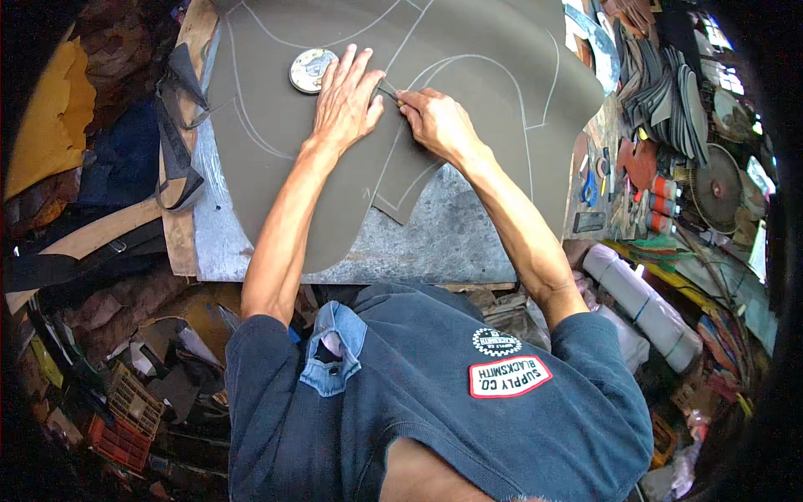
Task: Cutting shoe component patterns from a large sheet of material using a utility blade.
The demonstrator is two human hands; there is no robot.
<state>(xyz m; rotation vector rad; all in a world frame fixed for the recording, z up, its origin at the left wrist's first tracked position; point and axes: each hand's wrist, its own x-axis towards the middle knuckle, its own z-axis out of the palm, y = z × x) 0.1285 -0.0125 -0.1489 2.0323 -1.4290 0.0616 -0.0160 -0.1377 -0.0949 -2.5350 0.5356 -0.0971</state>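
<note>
A large dark olive-grey sheet (468, 42), which looks like leather, lies over the worktable and carries curved pattern outlines in pale chalk. My left hand (347, 100) rests flat on it with the fingers stretched out. Just beside those fingertips sits a round tin-like disc (309, 70) with a light, worn top. My right hand (439, 121) is closed around a small knife (390, 90), whose thin tip points toward my left hand; the fingers hide most of its handle. A pointed corner of sheet (401, 205) hangs below my right hand at the near edge.
The bare metal tabletop (435, 234) shows in front of me. On the right are blue-handled scissors (589, 189), several orange-labelled bottles (662, 205), stacked dark cut pieces (669, 105) and a fan (718, 188). Dark strips (180, 125) hang over the left table edge.
</note>
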